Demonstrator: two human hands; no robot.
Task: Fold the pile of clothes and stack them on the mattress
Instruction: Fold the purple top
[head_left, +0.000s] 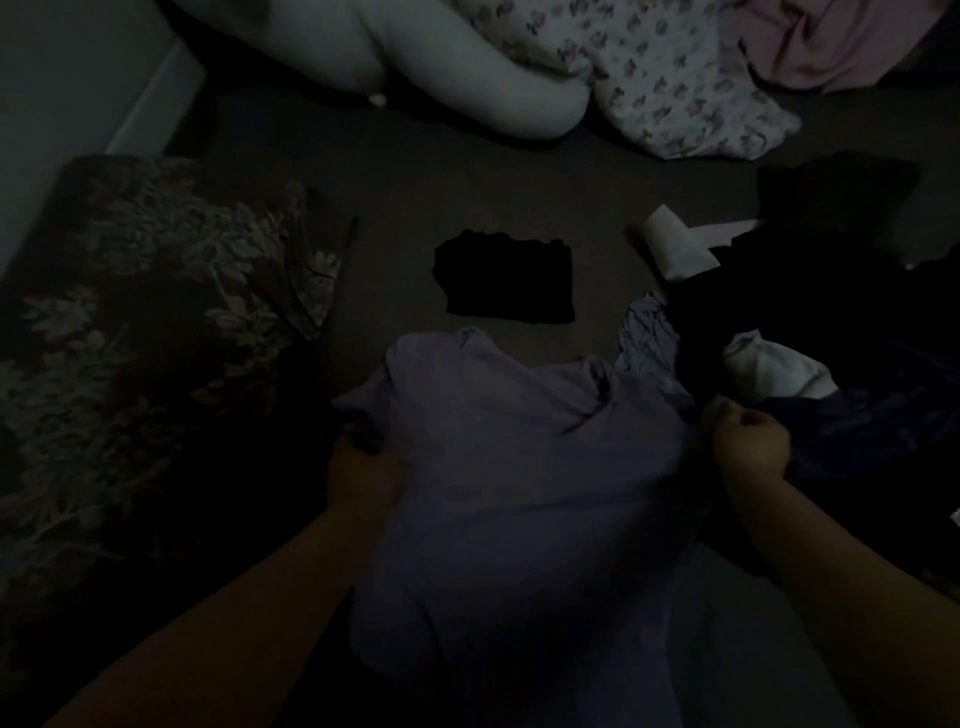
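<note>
One folded black garment (504, 280), one lilac shirt (519, 467), three pillows, two hands.

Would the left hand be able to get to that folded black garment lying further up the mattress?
Probably yes, but not right away. The left hand is gripping one side of the lilac shirt. Nothing but bare mattress lies between the shirt and the folded black garment, so after letting go the way looks free.

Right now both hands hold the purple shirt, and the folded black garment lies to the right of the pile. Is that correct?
Not quite. In the head view the left hand and right hand do hold the purple shirt, but the folded black garment lies to the left of the pile, not the right.
</note>
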